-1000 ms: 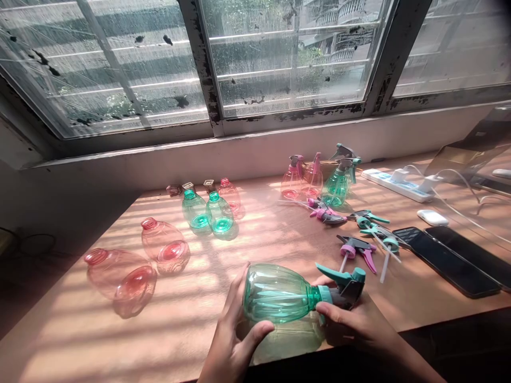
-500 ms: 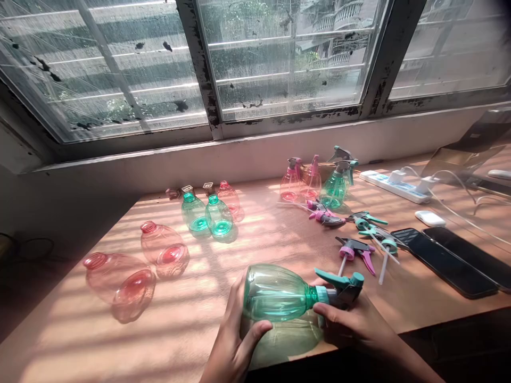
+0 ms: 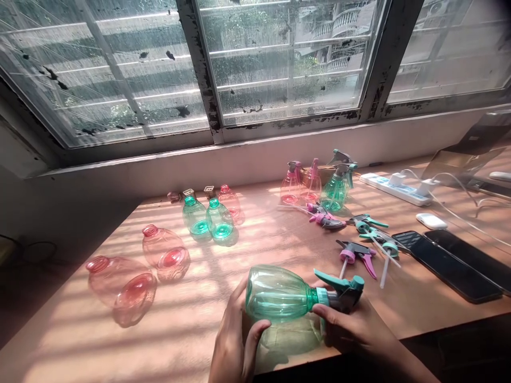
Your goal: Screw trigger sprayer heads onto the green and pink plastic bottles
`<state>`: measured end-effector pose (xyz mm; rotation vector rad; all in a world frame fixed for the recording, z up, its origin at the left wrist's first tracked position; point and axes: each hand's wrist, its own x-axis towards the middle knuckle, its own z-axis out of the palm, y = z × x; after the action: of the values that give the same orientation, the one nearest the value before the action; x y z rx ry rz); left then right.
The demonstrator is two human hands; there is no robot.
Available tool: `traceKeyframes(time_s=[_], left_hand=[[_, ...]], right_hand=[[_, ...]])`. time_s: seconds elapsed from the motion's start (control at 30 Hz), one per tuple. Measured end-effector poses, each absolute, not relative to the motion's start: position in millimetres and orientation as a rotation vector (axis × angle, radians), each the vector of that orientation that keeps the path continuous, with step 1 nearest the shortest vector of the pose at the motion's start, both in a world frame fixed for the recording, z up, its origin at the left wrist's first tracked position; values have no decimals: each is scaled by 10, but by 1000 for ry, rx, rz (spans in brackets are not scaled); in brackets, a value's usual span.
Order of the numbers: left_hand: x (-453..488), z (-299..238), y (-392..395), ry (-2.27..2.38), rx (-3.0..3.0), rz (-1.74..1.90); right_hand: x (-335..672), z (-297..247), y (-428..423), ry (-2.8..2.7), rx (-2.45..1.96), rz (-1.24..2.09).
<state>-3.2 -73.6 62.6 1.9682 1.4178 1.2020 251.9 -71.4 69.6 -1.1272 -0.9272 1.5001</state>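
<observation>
A clear green spray bottle (image 3: 279,292) lies on its side between my hands, above the table's front edge. Its teal and grey trigger head (image 3: 343,287) points right and sits on the neck. My left hand (image 3: 239,330) is wrapped around the bottle's base, the thumb below it. At the collar, my right hand (image 3: 347,324) grips with the thumb pressed on the teal ring; its other fingers are mostly hidden behind the head. Beyond my right hand lie a loose pink and grey trigger head (image 3: 353,255) and teal trigger heads (image 3: 363,223) with straws.
Pink bottles without heads (image 3: 120,287) and green ones (image 3: 219,221) stand at the left and middle back. Headed bottles (image 3: 335,189) stand by the wall. Loose pink heads (image 3: 325,217), phones (image 3: 447,266), a white case (image 3: 431,221) and a power strip (image 3: 395,189) occupy the right.
The view has shifted slightly, so the table things appear a little lower. My hands keep the same hold on the green spray bottle, with hardly any visible movement.
</observation>
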Motion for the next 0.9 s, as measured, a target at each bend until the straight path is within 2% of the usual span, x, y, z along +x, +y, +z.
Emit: traceKeyframes(time_s=[0.23,0.47,0.73,0.9], left_hand=[[34,678,-705,1373,2119,1361],[-6,765,-736,1307,1752,1345],[45,762,-750,1311,1830,1365],[4,821,-739,1342,1795,1317]], right_hand=[[2542,748,-692,-955,-1107,1481],[2546,833,-716,-1229,-1009,1321],[2544,763,-703,-979,-1118,1398],[2596,811,-696,-1291,-1048,1369]])
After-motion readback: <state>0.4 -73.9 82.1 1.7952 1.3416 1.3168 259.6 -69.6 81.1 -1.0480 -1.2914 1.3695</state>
